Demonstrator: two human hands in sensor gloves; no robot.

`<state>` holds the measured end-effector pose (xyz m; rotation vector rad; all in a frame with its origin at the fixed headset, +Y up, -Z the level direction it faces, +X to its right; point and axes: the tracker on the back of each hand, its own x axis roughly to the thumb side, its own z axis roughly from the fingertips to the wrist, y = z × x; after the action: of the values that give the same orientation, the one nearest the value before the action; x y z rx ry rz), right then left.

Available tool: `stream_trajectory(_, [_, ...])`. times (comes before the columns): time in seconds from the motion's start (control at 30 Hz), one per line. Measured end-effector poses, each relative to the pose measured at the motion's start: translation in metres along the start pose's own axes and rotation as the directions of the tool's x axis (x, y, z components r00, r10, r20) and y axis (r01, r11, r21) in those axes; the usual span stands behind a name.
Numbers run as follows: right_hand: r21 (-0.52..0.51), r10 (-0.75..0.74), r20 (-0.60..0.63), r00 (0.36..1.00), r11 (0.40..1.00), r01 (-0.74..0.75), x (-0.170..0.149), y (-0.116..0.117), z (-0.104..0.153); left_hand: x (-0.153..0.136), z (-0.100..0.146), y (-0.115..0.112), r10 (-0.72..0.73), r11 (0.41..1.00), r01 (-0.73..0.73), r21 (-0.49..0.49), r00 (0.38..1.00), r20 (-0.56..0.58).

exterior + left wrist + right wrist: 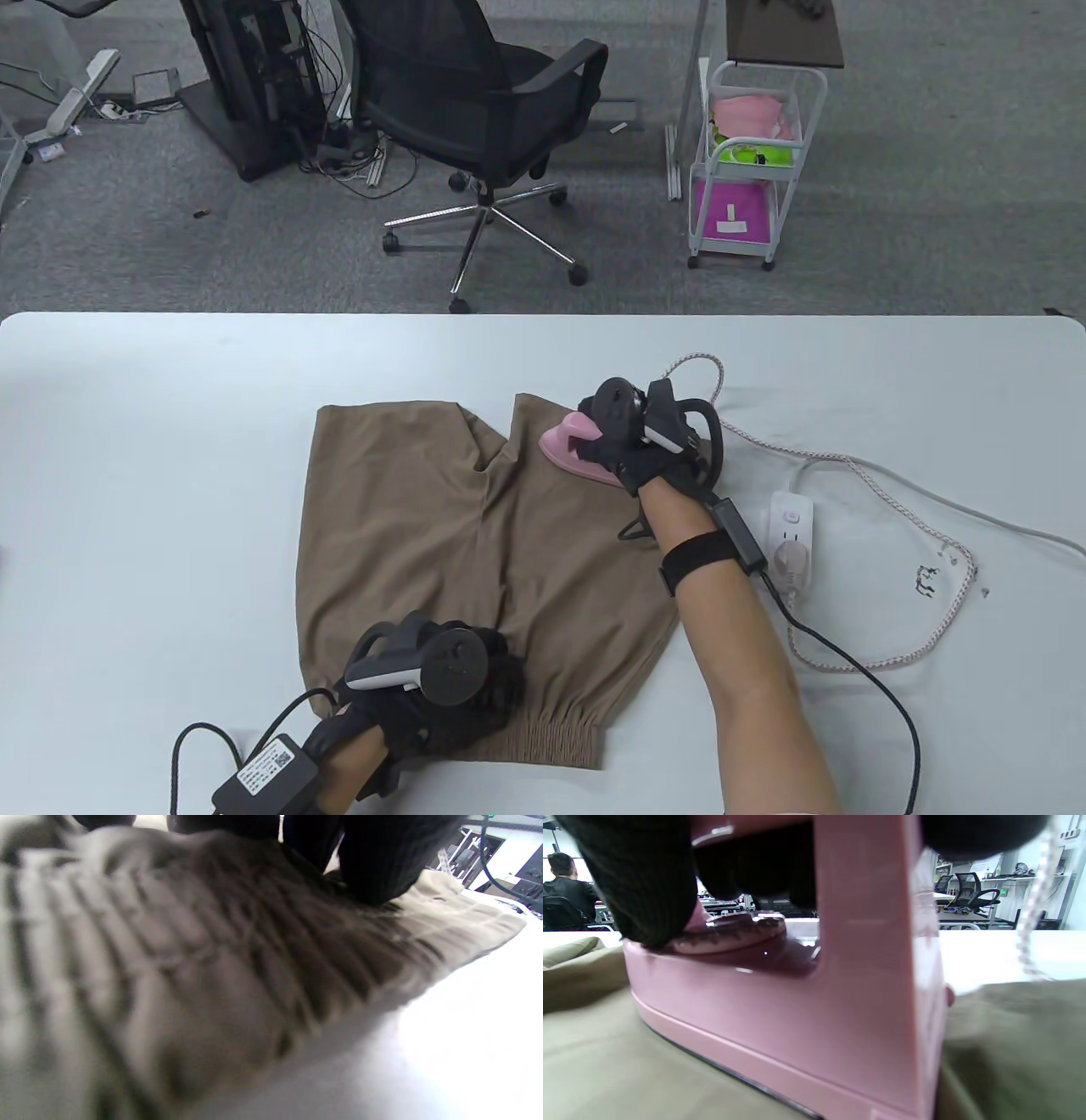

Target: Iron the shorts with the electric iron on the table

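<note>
Brown shorts [424,526] lie flat on the white table [170,441], waistband toward the near edge. My right hand [632,446] grips the handle of a pink electric iron [570,443], whose sole rests on the far end of the right leg. In the right wrist view the iron [797,1018] sits on the fabric [606,1060] with my gloved fingers [645,887] wrapped around its handle. My left hand [458,688] presses down on the elastic waistband [543,734]. In the left wrist view my fingers [377,866] rest on the gathered waistband [191,963].
A white power strip [791,535] lies right of the shorts, with the iron's braided cord [899,501] looping across the table's right side. Beyond the far edge stand a black office chair [484,110] and a white wire cart [751,161].
</note>
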<state>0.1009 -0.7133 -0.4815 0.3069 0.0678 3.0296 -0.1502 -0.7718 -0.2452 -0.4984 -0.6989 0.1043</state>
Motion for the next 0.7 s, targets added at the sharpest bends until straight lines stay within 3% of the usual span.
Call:
stream_trajectory(0.37, [0.010,0.012,-0.095,0.995,1.000,-0.011,-0.053,-0.006,0.031,0.000,-0.001,0.000,-0.001,1.000,0.001,0.000,1.000,-0.002])
stream_trajectory(0.7, [-0.008,-0.069,-0.059,0.996,0.998,0.068,-0.029,-0.002,0.020,0.000,-0.001,0.000,-0.002,1.000,0.002,0.000,1.000,-0.003])
